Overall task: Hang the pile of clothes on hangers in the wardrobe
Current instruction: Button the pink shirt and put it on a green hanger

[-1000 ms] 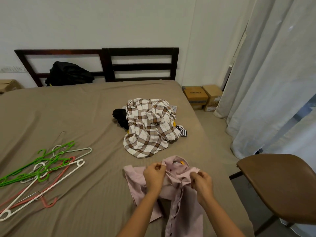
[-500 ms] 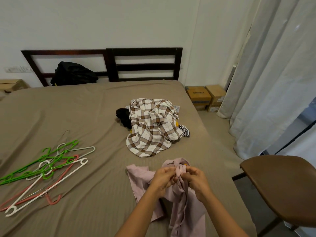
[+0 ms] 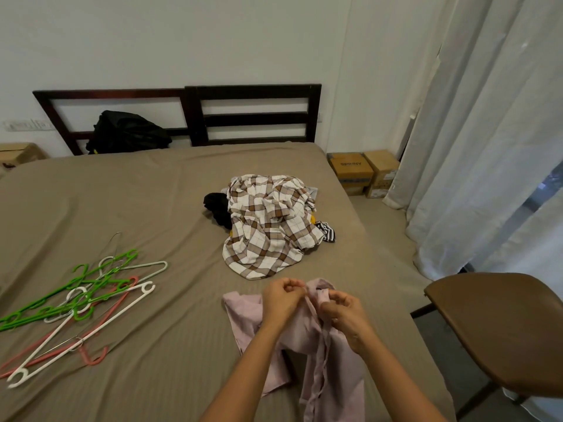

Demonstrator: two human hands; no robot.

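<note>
Both grips worked close together over the near right part of the bed (image 3: 137,202). The left grip (image 3: 281,301) had its fingers curled, pinching the collar edge of the pink shirt (image 3: 243,313). The right grip (image 3: 344,316), just beside it, pinched the other side of the same front opening. The shirt lay on the sheet under them, one sleeve spread out to the left of the left grip and its button strip running back toward the person.

The bed's right edge ran close to the right of the right grip, and just past it stood a brown chair (image 3: 502,327). To the left of the left grip lay a wide stretch of sheet, then the hangers (image 3: 76,300), green, white and pink, tangled in a heap well apart from the shirt.

Ahead of both grips, near the shirt but not touching it, sat the pile of clothes (image 3: 268,226). It had a brown checked shirt on top, a black garment (image 3: 217,207) at its left and a striped piece (image 3: 328,232) at its right. Farther ahead a black bag (image 3: 128,132) leaned on the dark headboard (image 3: 253,117). Ahead and to the right, on the floor, two cardboard boxes (image 3: 364,172) stood beside white curtains (image 3: 487,147).
</note>
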